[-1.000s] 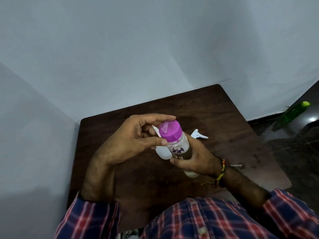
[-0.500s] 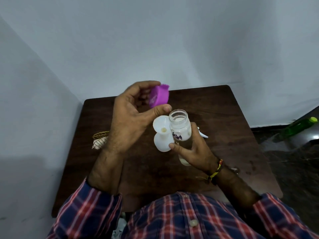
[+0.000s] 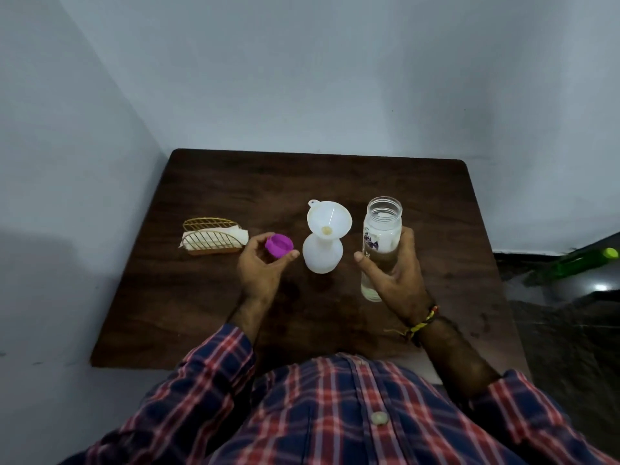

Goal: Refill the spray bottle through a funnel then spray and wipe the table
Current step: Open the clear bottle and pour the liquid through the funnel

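My right hand (image 3: 397, 276) grips a clear uncapped bottle (image 3: 381, 229) with liquid in it, held upright just above the dark wooden table (image 3: 208, 303). To its left stands a white spray bottle (image 3: 322, 255) with a white funnel (image 3: 329, 219) seated in its neck. My left hand (image 3: 263, 263) holds the bottle's purple cap (image 3: 279, 245) between thumb and curled fingers, low over the table left of the spray bottle. The spray head is hidden from view.
A gold wire holder with a folded white cloth (image 3: 214, 237) sits at the table's left. Grey walls close in behind and to the left. A green bottle (image 3: 583, 263) lies on the dark floor to the right.
My left hand took the purple cap off the clear bottle and lowered it to the left of the spray bottle. My right hand moved the open bottle to the right of the funnel.
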A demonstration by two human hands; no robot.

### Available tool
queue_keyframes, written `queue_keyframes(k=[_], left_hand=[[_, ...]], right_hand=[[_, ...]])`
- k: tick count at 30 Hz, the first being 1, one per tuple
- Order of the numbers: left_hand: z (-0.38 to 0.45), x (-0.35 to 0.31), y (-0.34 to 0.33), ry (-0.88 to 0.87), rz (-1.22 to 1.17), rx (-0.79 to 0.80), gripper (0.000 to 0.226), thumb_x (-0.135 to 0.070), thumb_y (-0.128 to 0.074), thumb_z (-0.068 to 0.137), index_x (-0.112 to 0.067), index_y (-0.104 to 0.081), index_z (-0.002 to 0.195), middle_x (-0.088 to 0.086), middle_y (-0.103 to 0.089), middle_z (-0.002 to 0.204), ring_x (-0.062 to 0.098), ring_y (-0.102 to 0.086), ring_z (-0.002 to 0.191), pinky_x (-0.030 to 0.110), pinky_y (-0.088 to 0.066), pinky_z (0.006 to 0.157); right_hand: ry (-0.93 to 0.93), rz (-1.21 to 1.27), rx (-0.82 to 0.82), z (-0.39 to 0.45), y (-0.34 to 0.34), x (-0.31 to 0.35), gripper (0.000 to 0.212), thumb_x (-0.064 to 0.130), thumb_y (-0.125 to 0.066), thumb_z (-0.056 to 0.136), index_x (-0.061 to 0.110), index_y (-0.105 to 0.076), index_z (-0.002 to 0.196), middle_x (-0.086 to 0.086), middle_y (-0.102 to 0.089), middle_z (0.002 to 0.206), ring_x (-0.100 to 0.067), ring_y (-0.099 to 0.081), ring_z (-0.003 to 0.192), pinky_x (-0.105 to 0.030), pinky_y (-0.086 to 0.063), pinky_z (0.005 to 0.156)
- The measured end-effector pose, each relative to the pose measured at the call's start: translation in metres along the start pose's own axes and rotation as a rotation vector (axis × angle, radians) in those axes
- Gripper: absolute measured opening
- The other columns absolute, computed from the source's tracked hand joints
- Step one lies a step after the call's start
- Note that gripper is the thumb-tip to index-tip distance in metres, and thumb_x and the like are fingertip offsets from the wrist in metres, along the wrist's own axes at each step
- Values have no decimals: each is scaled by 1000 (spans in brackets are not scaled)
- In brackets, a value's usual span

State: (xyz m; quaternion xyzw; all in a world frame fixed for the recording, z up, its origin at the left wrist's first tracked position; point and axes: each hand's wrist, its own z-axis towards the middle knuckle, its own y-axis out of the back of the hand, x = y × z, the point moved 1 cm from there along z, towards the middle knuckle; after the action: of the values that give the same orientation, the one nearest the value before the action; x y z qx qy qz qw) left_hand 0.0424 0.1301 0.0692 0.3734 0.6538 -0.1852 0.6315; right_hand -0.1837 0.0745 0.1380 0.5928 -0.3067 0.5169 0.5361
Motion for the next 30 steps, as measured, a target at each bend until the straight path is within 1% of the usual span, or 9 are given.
queue_keyframes(k=[3, 6, 10, 14, 16, 19, 22, 25, 30], left_hand=[[7, 36, -2, 76, 274, 104, 58, -24, -89, 68, -21, -56, 116, 0, -64, 119, 19, -60, 110, 32, -54, 89], [13, 62, -1, 45, 563, 199, 58, -37, -85, 72, -27, -51, 117, -1, -59, 121, 21, -54, 114, 43, -49, 96], [18, 75, 6, 22, 729, 213, 63, -38, -83, 72, -26, -53, 126, 0, -54, 128, 21, -49, 118, 40, -44, 100], [20, 84, 13, 11, 805, 262, 69, -40, -82, 74, -26, -48, 132, 4, -51, 134, 22, -46, 122, 40, -43, 101], [20, 82, 16, 27, 864, 297, 87, -50, -83, 69, -26, -39, 141, 7, -42, 144, 25, -39, 131, 44, -38, 106], [17, 59, 12, 11, 778, 274, 122, -66, -83, 55, -30, -19, 152, 6, -20, 160, 27, -19, 146, 54, -23, 115], [16, 23, -5, -156, 495, 280, 132, -65, -86, 49, -33, -12, 154, 0, -15, 163, 20, -16, 149, 59, -20, 117], [14, -14, -24, -260, 268, 347, 133, -56, -91, 47, -36, -13, 153, -6, -18, 162, 13, -21, 146, 52, -25, 117], [14, -34, -49, -283, 175, 423, 130, -52, -93, 50, -41, -14, 153, -11, -25, 158, 3, -28, 140, 35, -29, 112]], right_hand=[[-20, -39, -11, -1, -1, -5, 55, 18, -81, 79, 11, -45, 119, 10, -66, 106, -5, -67, 98, -25, -57, 84], [-25, -59, -29, 1, 2, -9, 55, 21, -81, 79, 13, -45, 120, 3, -67, 108, -13, -69, 99, -37, -59, 85], [-41, -62, -40, 4, 7, -14, 55, 23, -81, 80, 13, -46, 121, -1, -66, 111, -19, -68, 102, -46, -58, 85], [-41, -93, -56, 4, 5, -13, 54, 21, -82, 78, 13, -48, 118, 0, -68, 108, -14, -69, 98, -41, -58, 85], [-30, -104, -51, 6, 2, -13, 53, 19, -83, 77, 12, -49, 118, 2, -70, 105, -12, -69, 95, -35, -59, 83], [-23, -102, -23, 7, 1, -13, 54, 17, -83, 76, 11, -52, 119, 6, -70, 105, -8, -69, 95, -24, -57, 81], [-2, -129, -35, 9, 2, -17, 55, 14, -85, 73, 9, -56, 119, 10, -68, 106, -1, -66, 97, -14, -52, 81], [0, -178, -41, 12, 6, -24, 58, 17, -87, 72, 11, -57, 121, 2, -67, 113, -8, -65, 103, -21, -55, 85], [-9, -288, -43, 15, 13, -38, 60, 22, -88, 71, 16, -58, 122, 3, -66, 116, -10, -63, 104, -34, -57, 87]])
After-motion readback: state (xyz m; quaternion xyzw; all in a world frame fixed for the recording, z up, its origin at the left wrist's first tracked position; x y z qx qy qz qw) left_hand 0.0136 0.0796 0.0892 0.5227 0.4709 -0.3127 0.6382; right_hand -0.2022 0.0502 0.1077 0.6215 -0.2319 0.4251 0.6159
